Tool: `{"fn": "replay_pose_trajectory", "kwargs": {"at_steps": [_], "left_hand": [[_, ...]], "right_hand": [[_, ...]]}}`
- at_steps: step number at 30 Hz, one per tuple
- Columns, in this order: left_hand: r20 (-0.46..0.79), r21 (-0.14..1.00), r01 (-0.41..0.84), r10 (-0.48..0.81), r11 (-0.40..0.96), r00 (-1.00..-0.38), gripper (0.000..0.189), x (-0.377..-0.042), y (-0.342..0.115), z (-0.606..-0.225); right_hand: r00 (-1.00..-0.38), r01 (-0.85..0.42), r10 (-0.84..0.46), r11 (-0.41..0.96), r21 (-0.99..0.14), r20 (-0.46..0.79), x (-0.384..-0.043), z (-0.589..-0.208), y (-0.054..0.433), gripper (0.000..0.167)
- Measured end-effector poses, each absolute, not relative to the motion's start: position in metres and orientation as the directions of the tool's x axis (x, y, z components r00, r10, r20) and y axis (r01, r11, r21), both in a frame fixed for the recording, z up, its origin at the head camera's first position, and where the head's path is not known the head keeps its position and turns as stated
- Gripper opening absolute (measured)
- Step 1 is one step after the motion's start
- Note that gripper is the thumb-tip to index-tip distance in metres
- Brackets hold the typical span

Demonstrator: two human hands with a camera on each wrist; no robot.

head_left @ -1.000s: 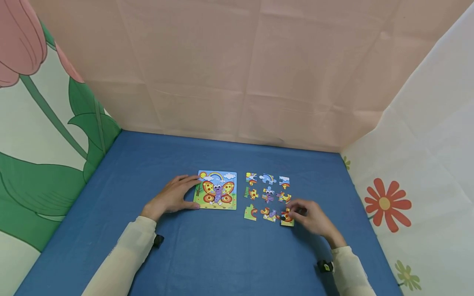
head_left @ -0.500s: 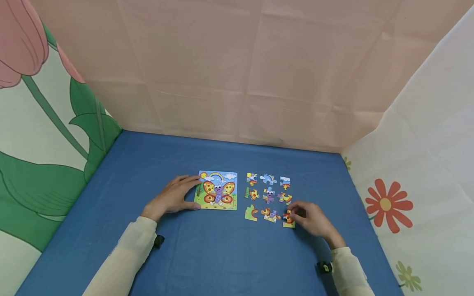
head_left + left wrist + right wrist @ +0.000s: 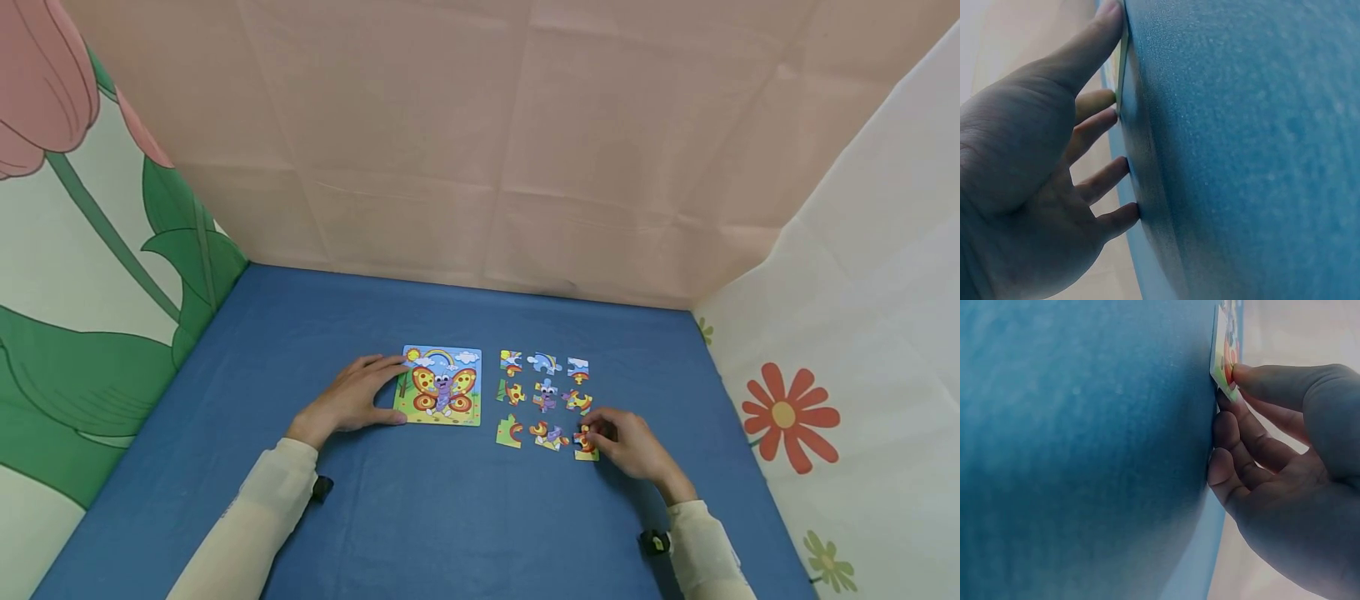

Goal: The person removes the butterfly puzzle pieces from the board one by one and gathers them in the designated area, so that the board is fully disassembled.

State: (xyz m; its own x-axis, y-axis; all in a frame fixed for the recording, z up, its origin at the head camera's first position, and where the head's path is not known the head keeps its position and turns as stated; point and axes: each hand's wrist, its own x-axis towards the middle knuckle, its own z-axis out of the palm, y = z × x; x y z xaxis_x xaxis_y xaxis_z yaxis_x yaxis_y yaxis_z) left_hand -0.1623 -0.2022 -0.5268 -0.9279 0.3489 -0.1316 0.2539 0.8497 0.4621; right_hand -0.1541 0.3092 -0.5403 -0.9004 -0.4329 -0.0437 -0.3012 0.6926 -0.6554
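In the head view my left hand [image 3: 351,397] lies with spread fingers at the left side of a square butterfly picture board [image 3: 444,385]. The left wrist view shows its thumb and fingertips along the board's thin edge. To the right, my right hand [image 3: 630,443] pinches the lower-right jigsaw puzzle piece [image 3: 587,448], red and yellow with a green edge. Seen from the right wrist, the thumb presses the face of that puzzle piece [image 3: 1224,359], while the other fingers curl at its edge and by the cloth.
Several other puzzle pieces lie in spaced rows beside the board, including a purple middle piece [image 3: 546,396] and a green corner piece [image 3: 509,431]. Blue cloth [image 3: 435,517] covers the table. A beige curtain [image 3: 480,167] hangs behind, with flowered panels at both sides.
My right hand has shifted the lower-right puzzle piece slightly right, widening the gap from its neighbour. Over the last half second it hardly moves. The left hand stays on the board's edge.
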Motion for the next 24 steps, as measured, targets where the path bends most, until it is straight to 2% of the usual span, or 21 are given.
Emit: {"fn": "replay_pose_trajectory", "kwargs": {"at_steps": [15, 20, 24], "left_hand": [[-0.120, 0.471, 0.252, 0.345, 0.845, -0.931, 0.094, -0.1637, -0.2071, -0.5311], [-0.105, 0.472, 0.248, 0.333, 0.846, -0.937, 0.091, -0.1631, -0.2078, -0.5323], [-0.084, 0.466, 0.268, 0.344, 0.843, -0.935, 0.090, -0.1618, -0.2084, -0.5326]], "right_hand": [[-0.927, -0.284, -0.374, 0.691, -0.665, 0.008, -0.1543, -0.5406, 0.3087, 0.018], [-0.940, -0.293, -0.334, 0.686, -0.666, 0.069, -0.1583, -0.5403, 0.3121, 0.017], [-0.943, -0.325, -0.298, 0.716, -0.617, 0.151, -0.1629, -0.5399, 0.3148, 0.018]]}}
